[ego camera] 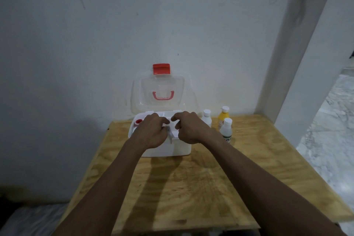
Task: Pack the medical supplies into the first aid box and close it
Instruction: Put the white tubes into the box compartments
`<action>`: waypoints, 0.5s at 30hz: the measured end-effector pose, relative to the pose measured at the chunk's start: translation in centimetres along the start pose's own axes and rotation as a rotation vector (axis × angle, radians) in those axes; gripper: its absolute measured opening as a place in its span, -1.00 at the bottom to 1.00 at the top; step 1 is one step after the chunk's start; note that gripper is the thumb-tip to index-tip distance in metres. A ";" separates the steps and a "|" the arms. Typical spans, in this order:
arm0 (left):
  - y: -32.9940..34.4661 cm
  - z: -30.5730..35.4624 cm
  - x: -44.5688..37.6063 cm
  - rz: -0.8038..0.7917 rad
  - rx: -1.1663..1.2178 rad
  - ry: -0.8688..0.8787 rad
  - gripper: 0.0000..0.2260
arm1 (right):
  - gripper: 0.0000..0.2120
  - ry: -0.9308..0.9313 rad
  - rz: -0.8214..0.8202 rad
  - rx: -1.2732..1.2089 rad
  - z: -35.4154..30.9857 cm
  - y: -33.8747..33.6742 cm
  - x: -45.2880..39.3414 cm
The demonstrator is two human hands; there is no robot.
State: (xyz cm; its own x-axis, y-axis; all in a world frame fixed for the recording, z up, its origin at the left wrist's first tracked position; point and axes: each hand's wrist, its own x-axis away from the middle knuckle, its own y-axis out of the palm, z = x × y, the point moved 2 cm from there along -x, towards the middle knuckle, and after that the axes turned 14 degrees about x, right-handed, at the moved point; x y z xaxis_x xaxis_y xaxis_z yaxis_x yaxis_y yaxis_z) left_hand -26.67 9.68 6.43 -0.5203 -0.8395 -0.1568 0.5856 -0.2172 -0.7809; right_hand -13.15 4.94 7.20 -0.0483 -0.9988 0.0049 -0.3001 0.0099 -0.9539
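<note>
The white first aid box [168,150] stands at the back of the table. Its clear lid [162,92] is raised against the wall, with a red latch [161,68] on top and a pink handle behind it. A white divided tray [162,114] sits in the box, with a red-capped item [138,122] in its left compartment. My left hand [153,132] is over the tray, fingers curled around the tray's grey centre handle [170,137]. My right hand [188,127] hovers over the tray's right half, fingers bent and apart, holding nothing.
Three bottles stand right of the box: a white one [207,119], a yellow one with a white cap [224,118], and a white one with a green label [226,130]. The plywood table [182,188] ends at the wall behind. A white pillar [298,63] rises at the right.
</note>
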 end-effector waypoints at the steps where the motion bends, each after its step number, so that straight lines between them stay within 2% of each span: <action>1: 0.0 -0.1 0.0 0.001 0.000 0.000 -0.67 | -0.43 -0.002 0.002 0.003 0.0 0.0 0.0; 8: -0.4 -0.1 0.1 0.041 -0.021 0.020 -0.67 | -0.45 -0.005 0.052 0.010 0.0 -0.8 0.4; 10: -0.5 0.5 0.0 0.087 -0.002 0.052 -0.66 | -0.48 0.013 0.143 -0.014 0.4 -1.7 1.0; 15: 0.0 4.0 -0.1 0.251 0.167 0.189 -0.66 | -0.63 0.135 0.507 -0.058 4.1 -4.6 3.6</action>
State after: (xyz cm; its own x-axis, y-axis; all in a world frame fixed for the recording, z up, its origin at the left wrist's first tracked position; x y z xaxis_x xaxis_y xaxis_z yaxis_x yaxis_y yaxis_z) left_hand -24.14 7.74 8.81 -0.4440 -0.7733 -0.4526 0.7953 -0.1073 -0.5967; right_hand -8.06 1.13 10.41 -0.3221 -0.8532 -0.4103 -0.2598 0.4964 -0.8283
